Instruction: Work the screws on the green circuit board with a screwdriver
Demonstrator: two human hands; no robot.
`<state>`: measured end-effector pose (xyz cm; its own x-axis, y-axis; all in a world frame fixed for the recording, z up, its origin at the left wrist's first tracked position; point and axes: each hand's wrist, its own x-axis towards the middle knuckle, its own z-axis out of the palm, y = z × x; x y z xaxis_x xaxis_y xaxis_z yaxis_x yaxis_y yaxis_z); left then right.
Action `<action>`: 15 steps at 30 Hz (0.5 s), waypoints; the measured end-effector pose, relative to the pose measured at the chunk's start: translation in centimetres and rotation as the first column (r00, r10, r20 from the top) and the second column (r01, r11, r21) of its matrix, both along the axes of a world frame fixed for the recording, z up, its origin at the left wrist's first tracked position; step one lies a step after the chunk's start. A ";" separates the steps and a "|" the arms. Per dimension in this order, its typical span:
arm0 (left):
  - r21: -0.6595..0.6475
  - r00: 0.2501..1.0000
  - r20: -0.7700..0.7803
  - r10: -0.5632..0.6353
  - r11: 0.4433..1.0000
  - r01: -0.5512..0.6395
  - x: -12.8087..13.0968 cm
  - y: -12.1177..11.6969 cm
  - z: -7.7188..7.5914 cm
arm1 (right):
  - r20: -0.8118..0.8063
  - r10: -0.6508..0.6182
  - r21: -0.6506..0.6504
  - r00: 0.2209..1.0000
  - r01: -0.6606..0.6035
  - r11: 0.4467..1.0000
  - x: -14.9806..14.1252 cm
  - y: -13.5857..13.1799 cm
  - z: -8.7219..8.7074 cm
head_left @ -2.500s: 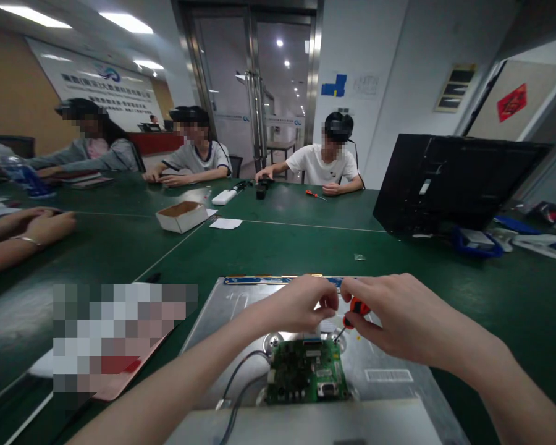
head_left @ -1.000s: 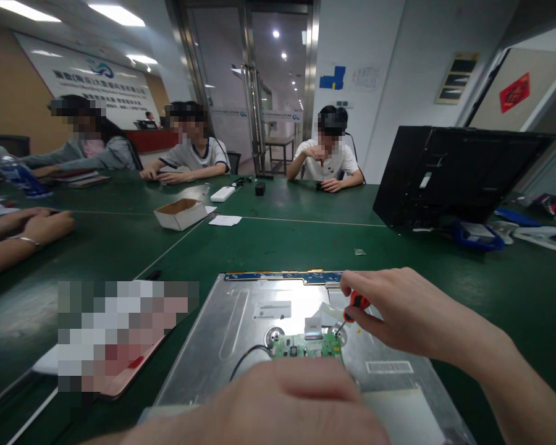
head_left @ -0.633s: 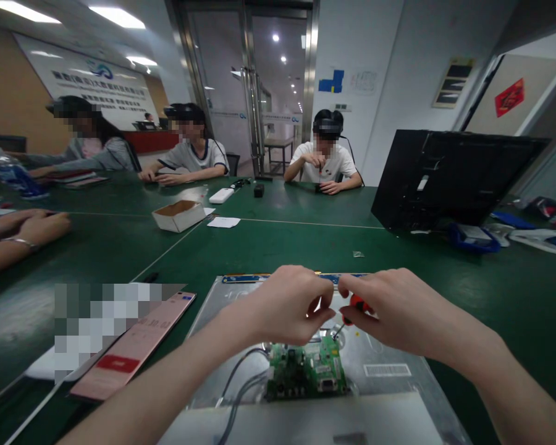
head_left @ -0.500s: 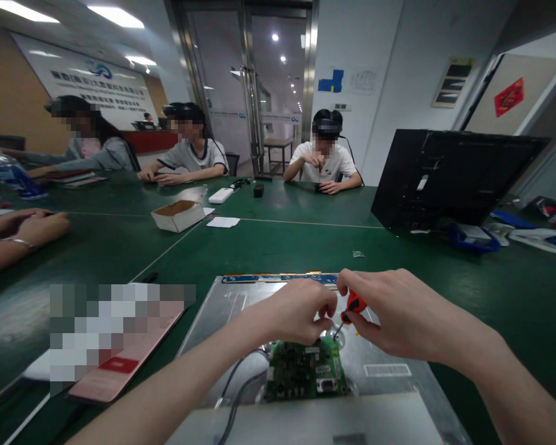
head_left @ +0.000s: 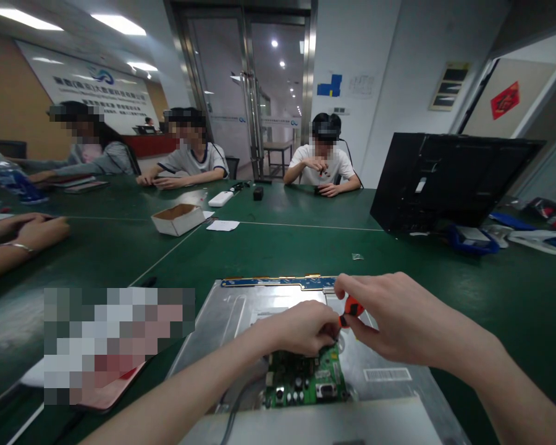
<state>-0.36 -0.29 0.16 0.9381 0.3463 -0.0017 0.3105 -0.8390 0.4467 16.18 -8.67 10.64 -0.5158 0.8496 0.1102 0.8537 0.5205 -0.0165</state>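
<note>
A red and black screwdriver (head_left: 353, 307) is held by its handle between the thumb and fingers of my right hand (head_left: 393, 315). It tilts down to the left, and its tip is hidden behind my left fingers. My left hand (head_left: 308, 326) is closed in a pinch at the upper right corner of a green circuit board (head_left: 303, 377); what its fingertips hold does not show. Under both hands the board lies on a silver metal panel (head_left: 387, 395), which has a narrow blue circuit strip (head_left: 269, 282) along its far edge.
Left of the panel lies a pink, partly blurred flat object (head_left: 106, 398). Farther off are an open cardboard box (head_left: 178, 220), white paper (head_left: 223, 225) and a black monitor (head_left: 454, 182). Another person's hands (head_left: 37, 235) rest at the left; several people sit around the green table (head_left: 278, 250).
My left hand has moved slightly down and right, closer to the screwdriver. The screwdriver shaft, visible before, is now covered by my left fingers. My right hand stays nearly in place.
</note>
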 end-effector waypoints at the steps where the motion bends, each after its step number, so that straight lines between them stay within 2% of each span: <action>1: -0.010 1.000 0.007 0.003 1.000 -0.003 0.0 0.1 -0.2 | 0.003 0.004 -0.001 1.000 -0.004 1.000 0.0 0.0 0.0; 7: -0.126 1.000 0.023 -0.006 0.992 0.009 0.0 0.5 -0.5 | 0.070 -0.031 0.036 0.997 0.029 0.999 0.1 0.5 -0.2; 15: -0.200 0.998 0.050 0.033 0.979 -0.023 -0.1 0.7 -1.0 | -0.015 0.005 0.001 1.000 -0.005 1.000 0.2 0.1 -0.1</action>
